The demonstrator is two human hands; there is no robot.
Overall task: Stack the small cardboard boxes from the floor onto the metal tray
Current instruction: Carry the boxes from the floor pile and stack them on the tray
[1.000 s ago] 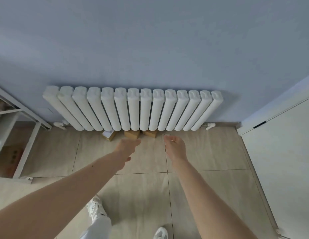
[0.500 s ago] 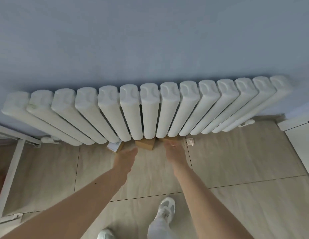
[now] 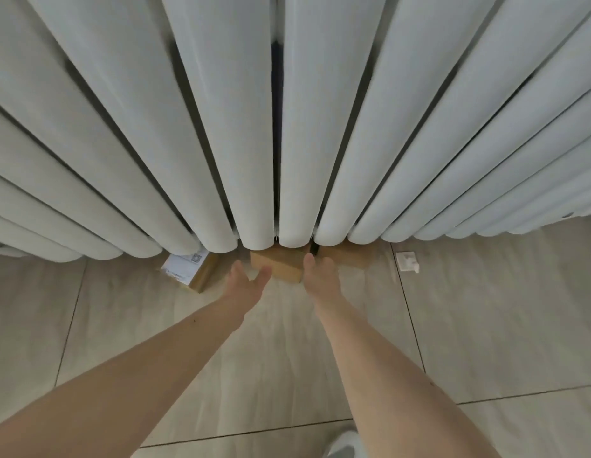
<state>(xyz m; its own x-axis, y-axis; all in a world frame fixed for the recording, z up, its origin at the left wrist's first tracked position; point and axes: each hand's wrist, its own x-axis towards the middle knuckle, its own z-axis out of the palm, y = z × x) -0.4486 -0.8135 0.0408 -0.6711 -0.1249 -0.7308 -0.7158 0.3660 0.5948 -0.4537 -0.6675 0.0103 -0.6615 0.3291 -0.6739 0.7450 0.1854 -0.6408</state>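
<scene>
Left hand: we see our left hand (image 3: 246, 285) reaching far toward the radiator's foot, fingers spread and loose, the thumb tip at the near left corner of the middle box; it grips nothing.
Right hand: our right hand (image 3: 317, 276) lies along the right side of the middle box, fingers fairly straight and extended toward the wall; we cannot tell whether they press the cardboard or only hang beside it.
Middle box: the plain brown middle box (image 3: 277, 266) sits on the floor between our two hands, its far part tucked under the radiator.
Left box: the left box (image 3: 190, 266), with a white printed label on top, rests on the floor left of our left hand, apart from it, half under the radiator.
Right box: a right box (image 3: 348, 257) shows as a brown patch right of our right hand, blurred.
Radiator: the white radiator (image 3: 287, 127) fills the far part of the view.
Floor: pale tiled floor (image 3: 485, 325), with a small white bracket (image 3: 407, 261) far right and a white shoe (image 3: 342, 446) at the near edge.
</scene>
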